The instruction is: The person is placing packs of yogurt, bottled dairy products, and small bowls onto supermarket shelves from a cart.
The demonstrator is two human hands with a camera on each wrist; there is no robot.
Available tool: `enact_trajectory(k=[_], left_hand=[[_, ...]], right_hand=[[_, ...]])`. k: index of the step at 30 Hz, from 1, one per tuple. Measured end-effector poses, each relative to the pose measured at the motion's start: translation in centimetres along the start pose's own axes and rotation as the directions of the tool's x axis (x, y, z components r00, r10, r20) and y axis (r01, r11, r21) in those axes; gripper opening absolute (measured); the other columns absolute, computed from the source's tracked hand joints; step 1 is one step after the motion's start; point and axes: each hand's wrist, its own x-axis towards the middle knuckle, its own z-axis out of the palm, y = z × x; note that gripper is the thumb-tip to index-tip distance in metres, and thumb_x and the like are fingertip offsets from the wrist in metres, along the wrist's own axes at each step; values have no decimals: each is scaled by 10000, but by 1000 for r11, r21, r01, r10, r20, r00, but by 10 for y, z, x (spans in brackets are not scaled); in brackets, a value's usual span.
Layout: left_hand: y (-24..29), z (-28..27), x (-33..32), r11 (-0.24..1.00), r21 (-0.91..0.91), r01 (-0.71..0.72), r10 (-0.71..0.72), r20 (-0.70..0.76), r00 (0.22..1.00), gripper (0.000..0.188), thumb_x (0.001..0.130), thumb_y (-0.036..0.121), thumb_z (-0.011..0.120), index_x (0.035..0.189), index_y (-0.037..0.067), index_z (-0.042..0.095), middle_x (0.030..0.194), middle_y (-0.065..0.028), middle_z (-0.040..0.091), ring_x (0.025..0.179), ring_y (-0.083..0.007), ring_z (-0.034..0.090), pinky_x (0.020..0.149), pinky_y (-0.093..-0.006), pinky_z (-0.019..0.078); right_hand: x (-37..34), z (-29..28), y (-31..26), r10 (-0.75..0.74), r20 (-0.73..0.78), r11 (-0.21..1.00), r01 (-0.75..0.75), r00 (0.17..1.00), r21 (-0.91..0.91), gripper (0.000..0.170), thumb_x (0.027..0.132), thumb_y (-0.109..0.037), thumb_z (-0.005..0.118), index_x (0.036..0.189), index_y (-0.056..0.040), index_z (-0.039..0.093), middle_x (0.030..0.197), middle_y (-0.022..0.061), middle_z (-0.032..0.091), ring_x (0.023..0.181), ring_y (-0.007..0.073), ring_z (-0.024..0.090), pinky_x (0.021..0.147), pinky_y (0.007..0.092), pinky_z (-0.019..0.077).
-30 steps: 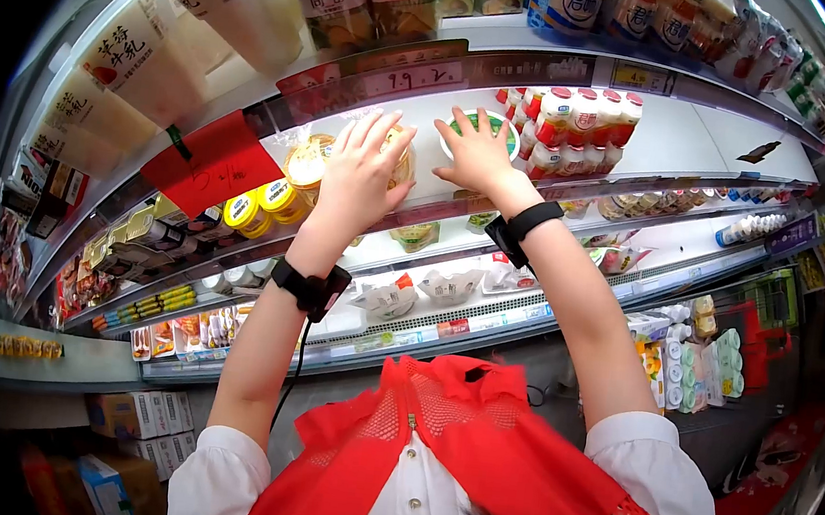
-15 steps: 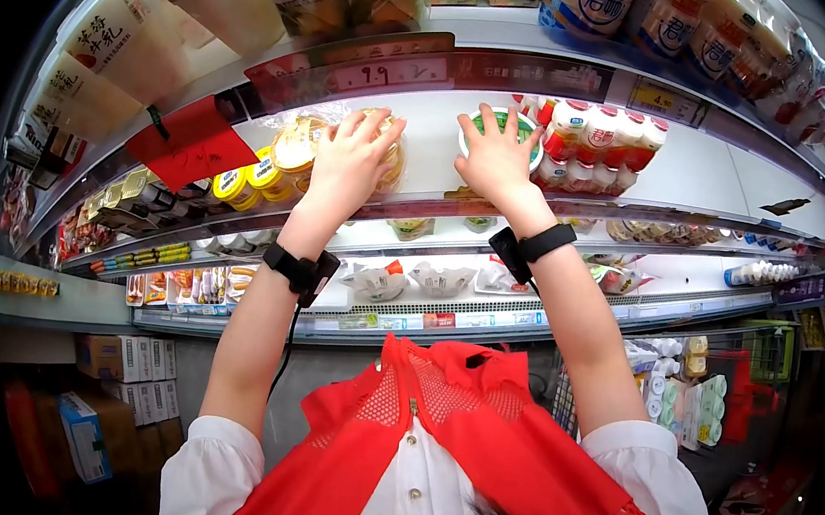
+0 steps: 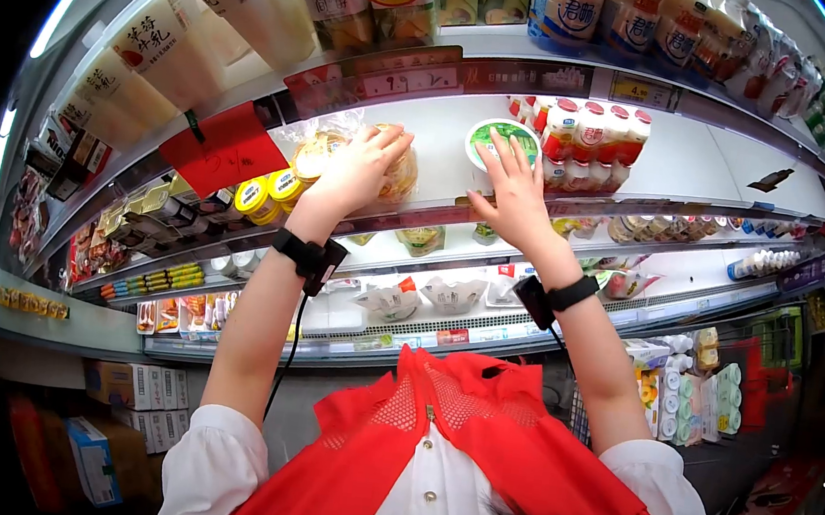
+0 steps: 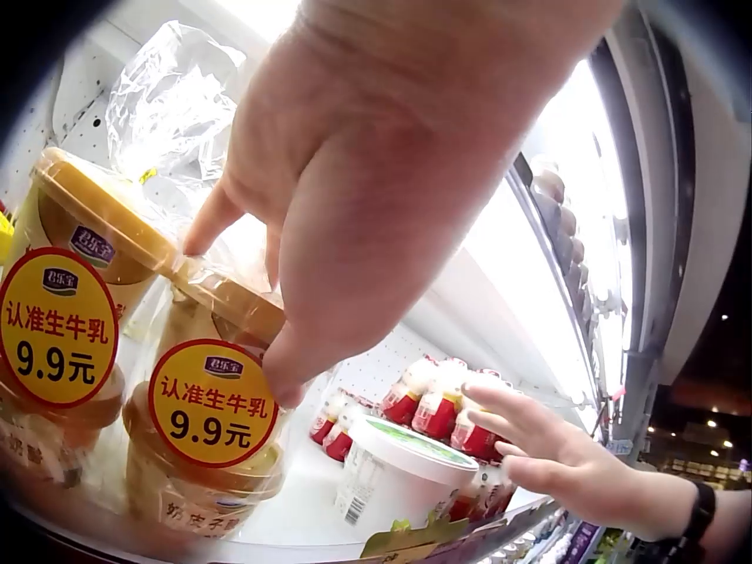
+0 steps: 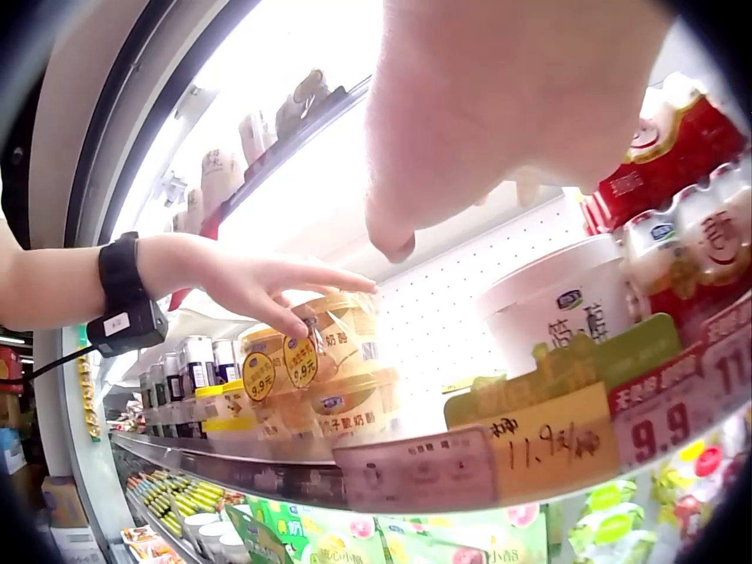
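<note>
My left hand (image 3: 356, 173) rests over the top of stacked yogurt cups (image 4: 217, 452) with tan lids, wrapped in clear plastic and bearing round yellow price stickers. Its fingers reach across the lids, while the thumb tip comes down by the front of the right-hand stack. A white round tub (image 3: 482, 141) with a green-patterned lid stands to the right on the same shelf. In front of the tub is my right hand (image 3: 519, 200), fingers spread and fairly straight, overlapping the lid edge in the head view. The left wrist view shows these fingers beside the tub's right side.
Red-and-white packs of small bottles (image 3: 596, 136) stand right of the tub. Yellow-lidded cups (image 3: 270, 194) sit left of the wrapped cups. A red paper sign (image 3: 223, 150) hangs from the upper shelf edge. Bottles (image 3: 564, 12) line the shelf above, and bagged goods (image 3: 388, 298) lie below.
My right hand has drawn back from over the tub toward its front right, uncovering more of the lid. My left hand remains over the wrapped cups. The head view has shifted slightly.
</note>
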Motion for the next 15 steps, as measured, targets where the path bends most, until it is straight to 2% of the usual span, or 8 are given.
enact_trajectory(k=[2, 4, 6, 7, 9, 12, 14, 15], left_hand=[[5, -2, -7, 997, 76, -4, 13, -123, 992, 587, 710, 80, 619, 1261, 74, 417, 1333, -78, 391, 1206, -242, 383, 962, -371, 375], [18, -12, -24, 995, 103, 6, 11, -158, 987, 574, 724, 83, 604, 1265, 74, 414, 1337, -81, 389, 1209, -241, 387, 968, -381, 362], [28, -10, -50, 997, -1, -82, 79, -236, 968, 587, 729, 99, 608, 1278, 79, 401, 1338, -85, 389, 1211, -245, 390, 974, -395, 351], [35, -10, -67, 994, -47, -99, 88, -198, 976, 594, 733, 121, 616, 1283, 76, 396, 1338, -86, 391, 1216, -248, 386, 984, -405, 336], [41, 2, -105, 982, -147, -118, 100, -124, 987, 581, 737, 126, 622, 1273, 74, 403, 1332, -103, 395, 1219, -268, 381, 995, -414, 324], [36, 37, -169, 969, -221, -107, 106, -18, 994, 590, 730, 145, 633, 1270, 75, 405, 1320, -110, 402, 1214, -270, 384, 987, -410, 330], [30, 61, -208, 958, -267, -101, 119, 50, 992, 586, 729, 147, 635, 1264, 70, 408, 1310, -119, 408, 1207, -281, 388, 987, -403, 331], [29, 74, -226, 947, -312, -78, 117, 106, 987, 578, 725, 149, 641, 1251, 63, 416, 1297, -125, 417, 1198, -291, 394, 985, -397, 334]], right_hand=[[-37, -18, 2, 59, -19, 998, -59, 998, 5, 599, 768, -242, 613, 1302, -120, 372, 1390, 96, 296, 1281, 310, 270, 1023, 557, 178], [-84, -30, 14, 210, -39, 978, -210, 977, -8, 586, 773, -214, 608, 1298, -110, 369, 1387, 106, 304, 1262, 307, 308, 1011, 537, 209], [-146, -32, 31, 369, -95, 922, -377, 925, -92, 555, 778, -188, 598, 1277, -67, 389, 1361, 132, 339, 1224, 318, 352, 1001, 466, 261], [-177, -37, 32, 428, -114, 882, -442, 897, -161, 528, 779, -177, 595, 1257, -53, 407, 1355, 139, 346, 1213, 334, 358, 989, 441, 285], [-240, -46, 18, 623, -147, 762, -638, 769, -111, 496, 788, -153, 584, 1234, -14, 417, 1352, 157, 341, 1205, 356, 361, 982, 421, 305], [-330, -45, -24, 741, -189, 642, -763, 644, -79, 467, 805, -139, 570, 1236, -27, 430, 1361, 196, 305, 1219, 372, 339, 977, 408, 325], [-364, -48, -69, 866, -102, 484, -872, 489, -74, 458, 815, -149, 568, 1241, -44, 438, 1380, 187, 275, 1228, 360, 334, 966, 405, 341], [-387, -46, -87, 866, -101, 479, -870, 490, -116, 457, 817, -153, 570, 1242, -44, 439, 1386, 180, 264, 1220, 351, 350, 958, 404, 352]])
